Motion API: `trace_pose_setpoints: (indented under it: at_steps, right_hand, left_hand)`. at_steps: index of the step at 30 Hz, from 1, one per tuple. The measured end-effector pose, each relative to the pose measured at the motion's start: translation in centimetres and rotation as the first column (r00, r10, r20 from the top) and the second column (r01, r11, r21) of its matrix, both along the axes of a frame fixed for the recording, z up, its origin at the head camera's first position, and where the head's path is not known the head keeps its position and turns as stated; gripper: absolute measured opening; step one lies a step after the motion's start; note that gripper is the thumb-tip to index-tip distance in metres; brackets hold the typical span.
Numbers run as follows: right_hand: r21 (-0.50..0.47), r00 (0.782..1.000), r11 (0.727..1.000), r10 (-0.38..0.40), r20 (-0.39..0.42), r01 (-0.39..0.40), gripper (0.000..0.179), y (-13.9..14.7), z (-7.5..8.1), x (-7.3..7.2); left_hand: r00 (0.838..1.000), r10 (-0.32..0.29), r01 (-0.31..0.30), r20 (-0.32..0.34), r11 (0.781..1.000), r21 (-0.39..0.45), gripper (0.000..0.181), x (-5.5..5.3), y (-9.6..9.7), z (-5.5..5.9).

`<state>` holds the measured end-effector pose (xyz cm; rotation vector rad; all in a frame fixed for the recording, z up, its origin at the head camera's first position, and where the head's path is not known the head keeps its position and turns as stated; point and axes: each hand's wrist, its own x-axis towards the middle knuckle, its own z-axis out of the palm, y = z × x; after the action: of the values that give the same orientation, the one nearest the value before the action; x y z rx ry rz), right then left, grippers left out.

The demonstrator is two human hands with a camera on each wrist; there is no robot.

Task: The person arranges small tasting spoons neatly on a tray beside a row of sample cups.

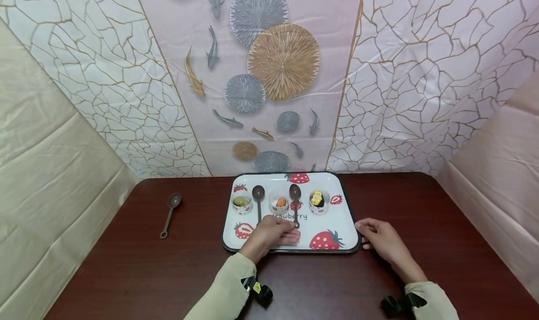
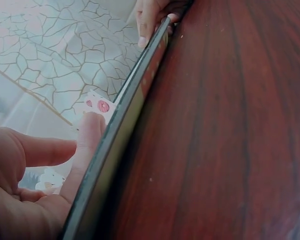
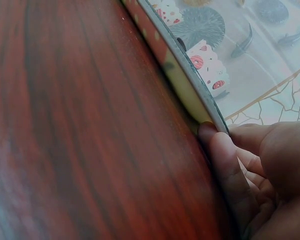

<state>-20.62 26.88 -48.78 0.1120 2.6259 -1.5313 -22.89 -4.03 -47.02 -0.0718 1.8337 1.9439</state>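
A white strawberry-print tray [image 1: 303,243] with a dark rim lies on the table. Over its front half is my left hand [image 1: 271,233], fingers extended and the thumb apart from them in the left wrist view. These fingertips lie close to the handle end of a dark brown spoon [image 1: 295,192]; contact cannot be made out. Another brown spoon [image 1: 258,192] has its lower handle hidden behind that hand. My right hand [image 1: 383,240] pinches the tray's right edge near the front corner. Three small paper cups stand on the tray, holding green food [image 1: 241,201], orange food [image 1: 281,202] and yellow-and-black food [image 1: 317,199].
A third spoon [image 1: 170,212] lies on the dark red-brown table [image 1: 126,268], left of the tray. Patterned cloth [image 1: 404,100] hangs behind the table's back edge, and beige fabric [image 1: 50,170] closes in both sides.
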Motion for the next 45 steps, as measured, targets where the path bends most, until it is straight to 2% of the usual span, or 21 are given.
trace_pose_setpoints:
  at_steps: [12,17,21,25,29,32,36,45]
  right_hand:
    - [0.006,1.000,1.000,-0.011,-0.009,0.011,0.038,0.9,0.7,0.1]
    - [0.003,1.000,1.000,-0.012,-0.013,0.012,0.037,1.0,1.0,0.2]
    - [-0.003,1.000,1.000,-0.016,-0.021,0.016,0.036,1.0,0.9,0.2]
    - [-0.018,1.000,1.000,-0.015,-0.021,0.014,0.035,0.6,0.5,0.1]
    - [-0.025,1.000,1.000,-0.017,-0.005,0.017,0.035,0.3,0.0,0.1]
    - [-0.027,1.000,0.999,-0.018,-0.004,0.018,0.034,0.2,-0.2,0.3]
    - [-0.024,1.000,0.999,-0.023,-0.012,0.023,0.033,0.4,-0.3,0.4]
    - [-0.029,1.000,0.999,-0.022,-0.019,0.021,0.033,0.4,-0.2,0.4]
  left_hand:
    - [0.999,-0.035,0.034,-0.027,0.998,-0.046,0.028,0.2,0.3,1.7]
    - [0.995,-0.058,0.053,-0.085,0.997,-0.062,0.031,0.3,-0.2,2.9]
    - [0.983,-0.081,0.058,-0.163,0.988,-0.140,0.033,0.3,-1.2,4.3]
    - [0.966,-0.071,0.017,-0.248,0.977,-0.212,0.037,0.4,-2.9,5.9]
    - [0.954,-0.021,-0.044,-0.298,0.977,-0.208,0.035,0.4,-4.9,6.8]
    - [0.949,0.018,-0.078,-0.314,0.981,-0.179,0.032,0.3,-6.4,7.0]
    - [0.944,0.025,-0.089,-0.330,0.980,-0.180,0.035,0.4,-8.6,7.3]
    - [0.941,0.012,-0.120,-0.337,0.946,-0.302,0.042,1.3,-13.9,7.7]
